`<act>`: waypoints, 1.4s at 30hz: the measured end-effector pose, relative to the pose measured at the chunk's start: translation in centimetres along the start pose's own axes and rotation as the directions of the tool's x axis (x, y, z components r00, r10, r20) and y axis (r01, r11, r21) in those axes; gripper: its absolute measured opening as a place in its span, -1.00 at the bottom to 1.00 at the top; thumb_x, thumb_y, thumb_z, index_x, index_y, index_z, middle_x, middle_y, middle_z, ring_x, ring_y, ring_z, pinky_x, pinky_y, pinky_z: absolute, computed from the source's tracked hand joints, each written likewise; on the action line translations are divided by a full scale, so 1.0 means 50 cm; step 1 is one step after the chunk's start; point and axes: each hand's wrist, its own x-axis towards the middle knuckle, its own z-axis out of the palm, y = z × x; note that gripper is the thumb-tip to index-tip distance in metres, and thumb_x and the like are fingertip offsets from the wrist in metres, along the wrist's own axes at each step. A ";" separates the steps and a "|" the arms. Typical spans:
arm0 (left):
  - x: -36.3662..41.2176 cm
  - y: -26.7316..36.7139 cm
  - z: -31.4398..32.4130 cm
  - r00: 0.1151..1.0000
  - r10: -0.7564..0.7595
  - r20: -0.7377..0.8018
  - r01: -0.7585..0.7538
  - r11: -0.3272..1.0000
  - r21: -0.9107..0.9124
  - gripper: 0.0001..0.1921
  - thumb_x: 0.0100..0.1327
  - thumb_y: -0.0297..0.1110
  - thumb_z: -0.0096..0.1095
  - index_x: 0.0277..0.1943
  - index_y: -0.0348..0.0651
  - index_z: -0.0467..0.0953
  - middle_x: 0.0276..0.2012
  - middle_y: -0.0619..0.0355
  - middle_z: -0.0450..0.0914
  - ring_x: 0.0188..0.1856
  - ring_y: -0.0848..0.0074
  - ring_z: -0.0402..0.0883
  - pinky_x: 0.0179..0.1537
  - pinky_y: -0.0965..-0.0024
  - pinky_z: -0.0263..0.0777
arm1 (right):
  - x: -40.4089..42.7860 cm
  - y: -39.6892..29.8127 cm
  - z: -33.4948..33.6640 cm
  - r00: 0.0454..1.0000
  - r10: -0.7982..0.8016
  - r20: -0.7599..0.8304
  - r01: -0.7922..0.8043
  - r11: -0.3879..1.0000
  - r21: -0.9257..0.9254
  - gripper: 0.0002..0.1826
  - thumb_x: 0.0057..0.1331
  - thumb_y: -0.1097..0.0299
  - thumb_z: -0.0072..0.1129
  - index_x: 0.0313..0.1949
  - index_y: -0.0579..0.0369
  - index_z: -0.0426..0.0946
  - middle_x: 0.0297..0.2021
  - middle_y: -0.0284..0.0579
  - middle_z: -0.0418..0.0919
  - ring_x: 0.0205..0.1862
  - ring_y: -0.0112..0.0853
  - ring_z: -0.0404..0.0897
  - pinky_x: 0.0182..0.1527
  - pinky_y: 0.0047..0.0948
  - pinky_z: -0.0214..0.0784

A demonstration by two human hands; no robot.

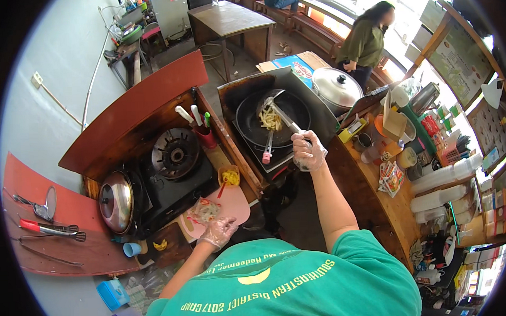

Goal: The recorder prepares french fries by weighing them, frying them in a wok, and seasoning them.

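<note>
My right hand (pixel 309 151), in a clear plastic glove, grips the handle of a metal ladle or skimmer (pixel 283 114), whose bowl rests over pale strips of food (pixel 271 119) in a black wok (pixel 295 108). A second utensil with a pink handle end (pixel 266 156) leans at the wok's near rim. My left hand (pixel 220 231), also gloved, is partly curled with nothing visible in it, by the pink cutting board (pixel 238 206). A clear plastic bag of food (pixel 204 210) lies on that board. Beside it sits a small container of yellow food (pixel 230 175) with a red spoon (pixel 222 188).
At left are a black gas stove (pixel 170 194), a lidded pan (pixel 115 201) and a red knife holder (pixel 205 136). A lidded pot (pixel 337 88) stands beyond the wok. The wooden counter (pixel 375 199) at right holds jars and packets. A person (pixel 364 41) stands beyond.
</note>
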 end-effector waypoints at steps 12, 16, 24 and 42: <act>-0.017 0.022 0.113 1.000 -0.010 0.002 0.010 0.973 0.229 -0.68 0.27 -0.16 0.29 0.01 -0.12 0.66 -0.08 -0.05 0.71 -0.02 0.13 0.68 0.09 0.16 0.51 | -0.203 -0.295 0.084 0.862 -0.135 -0.488 -0.272 0.690 -0.671 -0.63 0.41 0.24 0.04 -0.05 0.36 0.54 -0.51 -0.33 0.51 -0.66 -0.72 0.23 -0.71 -0.77 0.07; -0.047 0.018 0.135 0.992 -0.118 0.039 0.104 0.959 0.264 -0.67 0.28 -0.16 0.28 0.04 -0.10 0.64 -0.08 -0.05 0.71 -0.03 0.14 0.69 0.07 0.15 0.52 | -0.195 -0.378 0.131 0.728 -0.532 -0.433 -0.396 0.189 -0.898 -0.67 0.42 0.16 0.17 -0.12 0.22 0.64 -0.40 -0.20 0.67 -0.54 -0.62 0.51 -0.57 -0.66 0.34; -0.049 0.048 0.159 0.996 -0.085 0.002 0.081 0.957 0.278 -0.67 0.30 -0.17 0.27 0.04 -0.13 0.64 -0.07 -0.05 0.71 -0.03 0.14 0.69 0.07 0.17 0.52 | -0.223 -0.503 -0.087 0.203 -0.951 -0.235 -0.585 0.075 -0.808 -0.37 0.20 -0.20 0.40 -0.26 0.27 0.67 -0.43 -0.13 0.61 -0.41 -0.24 0.58 -0.28 -0.14 0.49; -0.106 0.017 0.184 0.975 -0.209 -0.069 0.220 0.942 0.254 -0.67 0.25 -0.19 0.30 0.01 -0.17 0.65 -0.10 -0.06 0.72 -0.06 0.15 0.70 0.04 0.17 0.54 | -0.190 -0.379 -0.102 0.205 -0.854 -0.478 0.380 0.519 -0.766 -0.50 0.28 0.10 0.43 -0.02 0.20 0.46 -0.14 -0.11 0.43 -0.21 -0.27 0.52 -0.07 -0.22 0.58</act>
